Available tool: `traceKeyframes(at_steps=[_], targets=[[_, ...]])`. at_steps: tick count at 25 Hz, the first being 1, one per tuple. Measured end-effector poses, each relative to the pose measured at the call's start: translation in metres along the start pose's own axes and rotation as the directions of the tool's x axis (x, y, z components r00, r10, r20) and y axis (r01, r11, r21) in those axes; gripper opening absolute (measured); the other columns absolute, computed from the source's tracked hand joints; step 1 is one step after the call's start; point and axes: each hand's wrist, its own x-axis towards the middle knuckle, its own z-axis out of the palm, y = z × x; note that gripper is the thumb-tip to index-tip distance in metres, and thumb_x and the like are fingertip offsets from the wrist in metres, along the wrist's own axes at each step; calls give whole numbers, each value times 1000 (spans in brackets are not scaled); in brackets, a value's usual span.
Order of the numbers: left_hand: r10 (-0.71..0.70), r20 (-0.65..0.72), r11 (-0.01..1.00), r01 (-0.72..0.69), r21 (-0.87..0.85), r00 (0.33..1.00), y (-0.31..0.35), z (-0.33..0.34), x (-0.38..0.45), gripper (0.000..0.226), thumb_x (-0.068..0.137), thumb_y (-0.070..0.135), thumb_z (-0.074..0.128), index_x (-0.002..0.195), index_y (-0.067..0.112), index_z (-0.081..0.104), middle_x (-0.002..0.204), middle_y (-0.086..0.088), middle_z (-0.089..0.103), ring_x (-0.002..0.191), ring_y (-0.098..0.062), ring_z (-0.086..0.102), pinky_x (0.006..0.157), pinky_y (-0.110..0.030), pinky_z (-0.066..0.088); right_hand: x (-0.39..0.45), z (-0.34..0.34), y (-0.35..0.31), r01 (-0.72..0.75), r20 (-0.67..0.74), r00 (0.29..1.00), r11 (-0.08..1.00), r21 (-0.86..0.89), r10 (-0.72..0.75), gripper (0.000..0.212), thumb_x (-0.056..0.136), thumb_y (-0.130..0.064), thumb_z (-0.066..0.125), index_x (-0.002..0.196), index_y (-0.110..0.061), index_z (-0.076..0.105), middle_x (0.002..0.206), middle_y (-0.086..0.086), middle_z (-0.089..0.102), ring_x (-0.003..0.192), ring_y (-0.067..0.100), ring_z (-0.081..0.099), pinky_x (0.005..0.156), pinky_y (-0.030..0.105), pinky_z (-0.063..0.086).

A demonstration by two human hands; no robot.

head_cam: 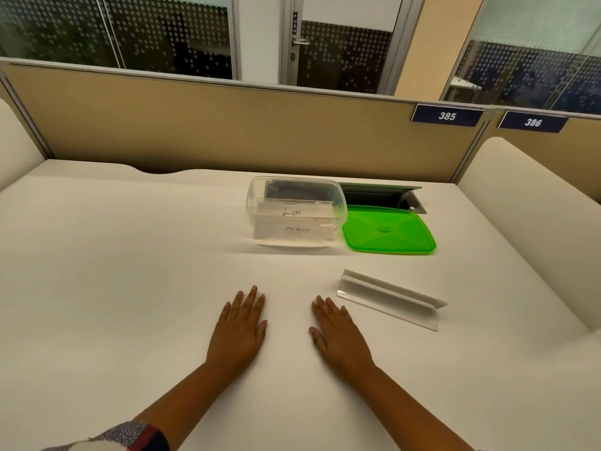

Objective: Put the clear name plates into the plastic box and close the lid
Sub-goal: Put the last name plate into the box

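A clear plastic box point(260, 190) stands open on the white desk, holding two clear name plates with handwritten paper labels point(294, 212). Its green lid point(388, 230) lies flat on the desk just right of the box. One more clear name plate point(390, 297) lies on the desk nearer to me, to the right. My left hand point(240, 327) and my right hand point(340, 333) rest palm down on the desk in front of the box, fingers spread, holding nothing. My right hand's fingertips are a short way left of the loose name plate.
A cable port with an open grey flap point(380, 193) sits in the desk behind the lid. A tan partition point(227, 125) with number tags 385 point(447, 116) and 386 point(532, 122) closes the far side. White side panels point(527, 203) flank the desk.
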Motion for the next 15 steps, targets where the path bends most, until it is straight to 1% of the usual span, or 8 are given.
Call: traceKeyframes(at_steps=[2, 5, 7, 9, 11, 13, 14, 15], targets=[[2, 3, 999, -3, 35, 1000, 1, 1, 0, 76, 76, 53, -10, 144, 25, 8, 157, 4, 6, 145, -21, 3, 118, -34, 5, -1, 0, 0, -6, 30, 1000, 999, -40, 7, 57, 98, -41, 25, 147, -21, 5, 158, -5, 2, 146, 10, -3, 116, 27, -9], [-2, 7, 998, 2, 58, 1000, 1, 3, 1, 70, 80, 50, -6, 145, 26, 6, 157, 5, 7, 145, -20, 1, 118, -34, 4, -2, -1, 0, -8, 71, 997, 997, -79, 13, 62, 97, -48, 22, 147, -22, -3, 158, -6, -5, 145, 9, -9, 117, 31, -11], [-4, 5, 997, 4, 72, 1000, -1, 5, 3, 59, 89, 47, 5, 145, 26, 4, 157, 5, 6, 145, -19, 0, 118, -34, 3, -1, -2, -1, -11, 93, 996, 996, -89, 19, 66, 95, -53, 21, 147, -23, -5, 158, -7, -8, 145, 10, -11, 117, 33, -11], [-5, 2, 997, 4, 75, 1000, -1, 5, 2, 59, 89, 46, 5, 145, 26, 5, 157, 5, 6, 145, -19, 1, 118, -34, 3, 0, -4, -2, -19, 130, 991, 996, -82, 29, 69, 94, -56, 21, 147, -23, -6, 158, -7, -9, 145, 10, -12, 117, 35, -11], [-3, -4, 998, 3, 62, 1000, 0, 4, 2, 60, 89, 46, 6, 145, 26, 7, 157, 4, 8, 145, -20, 2, 118, -35, 4, 2, -10, -4, 1, 119, 993, 997, -81, 8, 69, 94, -55, 26, 147, -21, 0, 158, -4, -5, 146, 13, -8, 118, 37, -7], [-2, -9, 998, 3, 56, 1000, 0, 4, 2, 54, 94, 42, 18, 145, 26, 7, 157, 4, 7, 145, -20, 1, 118, -35, 3, 6, -19, -8, 75, -98, 991, 981, -178, -94, 66, 90, -47, 47, 144, -16, 26, 156, 3, 21, 144, 22, 18, 119, 42, 7], [-4, -14, 998, 5, 56, 1000, 0, 5, 2, 54, 95, 40, 21, 145, 26, 6, 157, 5, 7, 145, -19, 0, 118, -34, 3, 10, -23, -8, 91, -239, 960, 968, -234, -148, 60, 85, -40, 60, 136, -14, 43, 147, 7, 40, 137, 26, 36, 118, 42, 15], [-4, -20, 998, 6, 56, 1000, -1, 5, 1, 54, 95, 40, 21, 145, 26, 6, 157, 6, 7, 145, -19, 0, 118, -34, 3, 14, -28, -7, 77, -357, 918, 962, -262, -170, 54, 80, -32, 68, 128, -12, 54, 138, 10, 52, 129, 30, 47, 116, 41, 16]])
